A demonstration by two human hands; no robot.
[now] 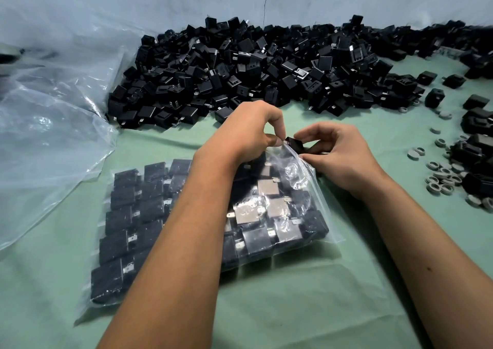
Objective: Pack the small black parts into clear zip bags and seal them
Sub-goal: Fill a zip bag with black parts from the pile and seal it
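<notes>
A clear zip bag (290,188) lies on the green table, packed with rows of small black parts with metal tabs. My left hand (248,129) pinches the bag's open top edge between thumb and fingers. My right hand (336,151) holds one small black part (294,144) at the bag's mouth and also touches the plastic edge. A second filled clear bag (130,220) lies flat beside it on the left, partly under my left forearm. A big heap of loose black parts (253,71) stretches across the table behind my hands.
A large crumpled clear plastic sheet (50,124) covers the left side. Grey rubber rings (442,177) and more black parts (477,145) lie scattered at the right edge. A pale wall rises behind the heap. The green table surface (293,300) shows in front.
</notes>
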